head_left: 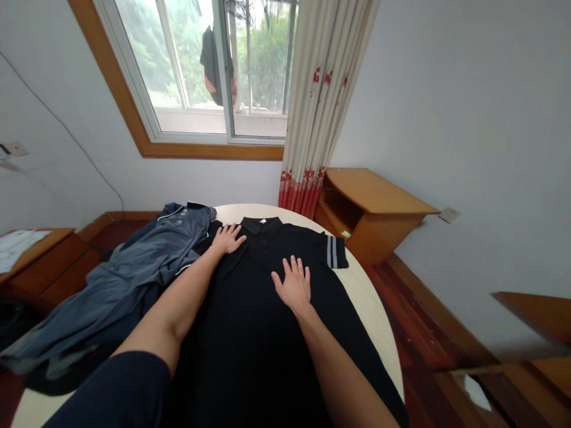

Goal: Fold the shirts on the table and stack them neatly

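Two: left hand (228,239) near collar, right hand (295,286) on chest; palms down, fingers spread wide, nothing gripped. Beneath both, one black polo shirt (263,339), laid flat. One pale, curved-edge table (381,315). One garment heap (138,267), left. Beyond: one window (191,122), one patterned curtain (321,101), one wooden cabinet (379,196); floor (413,306) reddish-brown.

From my remote station, I took this for a room in a home. A cream fabric curtain (328,89) with red flowers and a red hem hung by a sliding window (187,77) set in brown wooden trim (214,151). A low brown wooden cabinet (379,238) stood on reddish-brown floorboards (414,321), and a black short-sleeved polo shirt (263,321) lay spread on a round pale table (373,309). Beyond the window I saw, probably, a dark garment (212,65) hanging, though glare blurred it.
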`<control>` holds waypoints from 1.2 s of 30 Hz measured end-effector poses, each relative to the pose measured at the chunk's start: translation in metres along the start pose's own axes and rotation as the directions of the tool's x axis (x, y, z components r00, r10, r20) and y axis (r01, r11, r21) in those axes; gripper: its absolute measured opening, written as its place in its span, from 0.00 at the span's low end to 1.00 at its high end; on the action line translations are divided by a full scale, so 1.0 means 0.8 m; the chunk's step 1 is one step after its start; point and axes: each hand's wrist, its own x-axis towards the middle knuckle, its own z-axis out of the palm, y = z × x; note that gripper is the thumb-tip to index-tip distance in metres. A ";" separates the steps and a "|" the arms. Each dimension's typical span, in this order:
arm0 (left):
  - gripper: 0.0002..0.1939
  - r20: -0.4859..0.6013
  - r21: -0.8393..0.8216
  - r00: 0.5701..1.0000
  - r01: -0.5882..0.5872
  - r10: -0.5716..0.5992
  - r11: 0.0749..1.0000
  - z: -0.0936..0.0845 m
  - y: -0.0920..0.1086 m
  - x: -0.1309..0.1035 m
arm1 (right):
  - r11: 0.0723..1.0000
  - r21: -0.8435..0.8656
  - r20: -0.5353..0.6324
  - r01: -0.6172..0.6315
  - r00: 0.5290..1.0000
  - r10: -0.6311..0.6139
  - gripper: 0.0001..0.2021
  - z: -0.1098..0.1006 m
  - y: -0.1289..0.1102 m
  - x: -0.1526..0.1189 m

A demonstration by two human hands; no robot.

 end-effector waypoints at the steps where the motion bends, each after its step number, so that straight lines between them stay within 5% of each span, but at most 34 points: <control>1: 0.37 0.003 0.001 1.000 0.008 -0.008 1.000 -0.004 0.004 -0.004 | 1.000 0.001 -0.002 0.003 1.000 -0.003 0.33 0.000 0.000 0.000; 7: 0.35 -0.247 -0.001 0.963 0.112 -0.109 0.994 0.002 0.035 -0.086 | 1.000 -0.003 0.009 -0.001 1.000 0.001 0.33 0.000 0.000 0.000; 13: 0.34 -0.166 0.026 0.984 0.069 -0.063 0.997 0.018 0.039 -0.164 | 1.000 -0.025 0.020 -0.006 1.000 0.006 0.33 0.002 0.000 0.000; 18: 0.35 -0.233 -0.011 0.966 0.111 -0.111 0.994 0.004 0.034 -0.177 | 1.000 -0.023 0.025 -0.004 1.000 0.004 0.34 0.001 0.002 0.002; 27: 0.33 -0.159 -0.010 0.981 0.112 -0.112 0.994 0.026 0.020 -0.192 | 0.999 0.054 0.014 0.004 1.000 -0.004 0.32 0.002 0.009 0.005; 31: 0.34 -0.159 -0.024 0.980 0.115 -0.117 0.993 0.023 0.021 -0.190 | 0.982 0.125 -0.134 -0.139 0.979 0.155 0.29 -0.024 0.057 0.036; 36: 0.33 -0.188 -0.037 0.975 0.116 -0.121 0.992 0.024 0.022 -0.190 | 0.883 0.104 -0.199 -0.458 0.860 0.470 0.27 -0.072 0.139 0.084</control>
